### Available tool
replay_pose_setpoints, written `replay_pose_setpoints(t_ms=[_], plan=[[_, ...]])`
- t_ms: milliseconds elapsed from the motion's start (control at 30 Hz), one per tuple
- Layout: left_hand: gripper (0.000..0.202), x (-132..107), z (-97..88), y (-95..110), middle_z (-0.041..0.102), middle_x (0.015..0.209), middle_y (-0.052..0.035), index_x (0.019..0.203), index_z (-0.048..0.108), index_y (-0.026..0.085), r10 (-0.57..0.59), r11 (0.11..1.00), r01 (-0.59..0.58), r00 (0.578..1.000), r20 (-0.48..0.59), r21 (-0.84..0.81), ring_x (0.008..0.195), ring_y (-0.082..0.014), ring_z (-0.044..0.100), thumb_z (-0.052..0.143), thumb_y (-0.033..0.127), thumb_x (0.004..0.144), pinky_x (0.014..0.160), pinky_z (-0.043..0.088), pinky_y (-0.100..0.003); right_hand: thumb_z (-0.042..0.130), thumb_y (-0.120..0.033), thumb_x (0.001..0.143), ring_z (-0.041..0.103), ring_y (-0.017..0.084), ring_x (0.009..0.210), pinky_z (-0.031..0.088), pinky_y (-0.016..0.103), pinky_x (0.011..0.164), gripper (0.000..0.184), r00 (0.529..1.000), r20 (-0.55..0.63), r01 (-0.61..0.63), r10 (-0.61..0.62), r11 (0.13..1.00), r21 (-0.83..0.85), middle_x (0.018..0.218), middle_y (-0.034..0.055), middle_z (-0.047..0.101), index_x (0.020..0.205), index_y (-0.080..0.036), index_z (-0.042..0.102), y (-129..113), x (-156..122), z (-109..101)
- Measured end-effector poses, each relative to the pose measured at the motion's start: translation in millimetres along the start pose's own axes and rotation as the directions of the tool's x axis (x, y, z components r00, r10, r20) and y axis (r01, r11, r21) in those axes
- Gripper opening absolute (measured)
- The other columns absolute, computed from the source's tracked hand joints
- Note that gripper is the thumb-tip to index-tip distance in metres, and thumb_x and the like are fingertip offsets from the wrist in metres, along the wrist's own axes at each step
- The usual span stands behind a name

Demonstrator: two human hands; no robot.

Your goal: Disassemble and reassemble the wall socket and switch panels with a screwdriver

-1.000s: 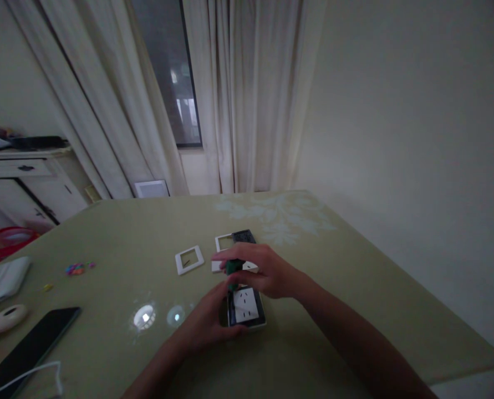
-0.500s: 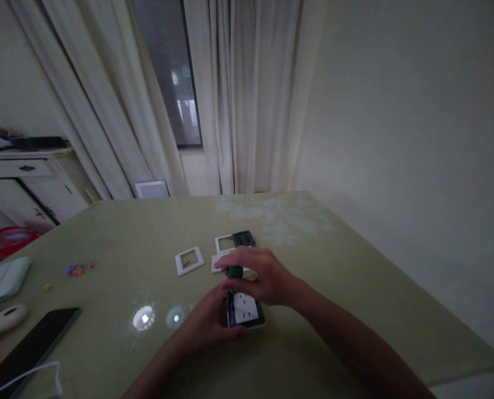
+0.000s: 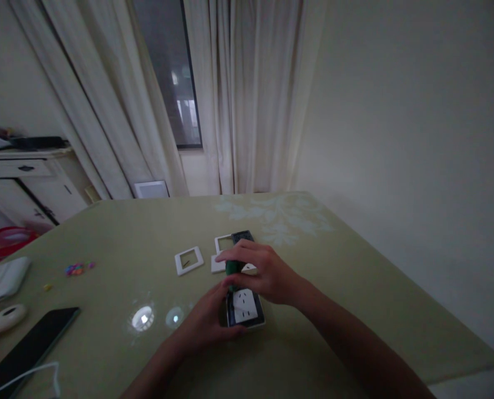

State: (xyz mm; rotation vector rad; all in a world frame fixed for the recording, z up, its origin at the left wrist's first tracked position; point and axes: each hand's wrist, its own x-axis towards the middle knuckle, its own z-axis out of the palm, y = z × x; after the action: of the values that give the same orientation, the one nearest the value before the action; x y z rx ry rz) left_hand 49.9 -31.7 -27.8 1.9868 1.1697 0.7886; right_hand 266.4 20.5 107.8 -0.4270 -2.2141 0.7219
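My right hand (image 3: 267, 274) is closed around a green-handled screwdriver (image 3: 232, 268), held upright over a white wall socket (image 3: 245, 306) with a dark rim. My left hand (image 3: 207, 321) grips the socket's left edge and holds it on the green tablecloth (image 3: 334, 288). Just behind my hands lie a white square frame (image 3: 189, 260), a second white frame (image 3: 222, 242), a dark socket back part (image 3: 242, 236) and another white piece (image 3: 218, 265).
A black phone (image 3: 30, 346) with a white cable (image 3: 34, 374) lies at the front left, beside a white mouse (image 3: 8, 317) and a white keyboard (image 3: 1, 279). Small coloured bits (image 3: 77, 269) sit further back. Curtains, a window and a white cabinet (image 3: 26, 177) stand behind the table.
My right hand with the screwdriver has shifted and turned slightly above the socket. The left hand and the socket have stayed in place.
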Motion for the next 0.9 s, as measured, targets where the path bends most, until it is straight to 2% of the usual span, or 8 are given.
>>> replay_pose_setpoints(t_ms=[133,233,367,500,567,633,800,900], plan=[[0.072,0.5,0.8,-3.7,0.068,0.138,-0.0107,0.144,0.058,0.028,0.02,1.0,-0.019,1.0,0.016,-0.021,0.125,-0.038,0.065,0.089,0.041,0.08,0.107,0.055,-0.052,0.058,-0.016,0.108,0.06,0.021,0.135,0.046,0.041,0.115,0.055,0.984,0.172,0.003,-0.035,0.983,0.184,0.146,0.0102,0.065,0.16,-0.026,0.048,1.7,2.5,-10.8],[0.073,0.3,1.0,-3.4,0.068,0.138,-0.011,0.145,0.057,0.027,0.014,1.0,-0.013,1.0,0.015,-0.018,0.123,-0.0379,0.066,0.089,0.04,0.08,0.106,0.056,-0.051,0.068,-0.018,0.104,0.069,0.02,0.116,0.055,0.036,0.101,0.04,0.99,0.122,0.035,-0.066,0.971,0.237,0.127,0.0079,0.074,0.143,-0.026,0.067,6.9,3.6,-10.5],[0.079,0.5,0.8,-0.9,0.067,0.14,-0.0114,0.15,0.053,0.028,0.011,1.0,-0.011,1.0,0.005,-0.006,0.125,-0.0391,0.065,0.088,0.042,0.08,0.107,0.055,-0.054,0.083,-0.03,0.094,0.067,0.019,0.094,0.055,0.032,0.088,0.026,0.997,-0.057,0.061,-0.057,0.997,0.056,0.102,0.0055,0.072,0.119,-0.022,0.08,4.9,2.8,-2.0],[0.078,0.3,1.4,-2.7,0.067,0.14,-0.0117,0.146,0.055,0.028,0.008,1.0,-0.008,1.0,0.002,-0.001,0.125,-0.0391,0.065,0.09,0.042,0.078,0.106,0.056,-0.053,0.078,-0.02,0.097,0.065,0.022,0.114,0.052,0.037,0.104,0.042,1.0,0.024,0.015,-0.016,1.0,0.008,0.121,0.0083,0.071,0.138,-0.025,0.07,-2.9,2.6,-7.2],[0.073,-0.1,2.0,-5.3,0.067,0.14,-0.0115,0.143,0.057,0.028,0.005,1.0,-0.005,1.0,0.005,0.0,0.124,-0.0384,0.066,0.089,0.042,0.079,0.106,0.056,-0.053,0.07,-0.01,0.1,0.061,0.022,0.13,0.047,0.041,0.114,0.057,0.99,0.137,0.002,-0.013,0.997,0.081,0.138,0.0096,0.067,0.153,-0.027,0.057,-2.7,2.9,-13.5],[0.072,-0.4,2.3,-7.4,0.067,0.139,-0.011,0.144,0.057,0.028,0.007,1.0,-0.007,1.0,0.012,0.002,0.124,-0.0374,0.066,0.088,0.043,0.081,0.105,0.056,-0.053,0.066,-0.007,0.101,0.063,0.02,0.128,0.049,0.039,0.112,0.058,0.983,0.183,0.0,-0.032,0.985,0.17,0.14,0.009,0.067,0.155,-0.027,0.055,0.5,3.1,-17.2],[0.077,0.6,1.4,-4.7,0.065,0.142,-0.011,0.148,0.053,0.029,0.019,1.0,-0.02,1.0,0.021,0.017,0.127,-0.0369,0.064,0.088,0.041,0.08,0.108,0.054,-0.053,0.086,-0.025,0.091,0.068,0.019,0.099,0.056,0.033,0.091,0.029,1.0,-0.004,0.024,-0.024,0.997,0.067,0.106,0.0042,0.073,0.119,-0.023,0.077,4.7,1.1,-10.4],[0.078,1.1,0.5,-1.4,0.064,0.143,-0.0117,0.148,0.053,0.027,0.008,1.0,-0.008,1.0,0.024,0.01,0.129,-0.0374,0.063,0.088,0.039,0.079,0.109,0.053,-0.053,0.081,-0.025,0.095,0.067,0.022,0.11,0.054,0.036,0.099,0.034,1.0,-0.015,0.003,-0.004,1.0,-0.015,0.118,0.0078,0.072,0.128,-0.023,0.074,-0.7,0.0,-7.6]])
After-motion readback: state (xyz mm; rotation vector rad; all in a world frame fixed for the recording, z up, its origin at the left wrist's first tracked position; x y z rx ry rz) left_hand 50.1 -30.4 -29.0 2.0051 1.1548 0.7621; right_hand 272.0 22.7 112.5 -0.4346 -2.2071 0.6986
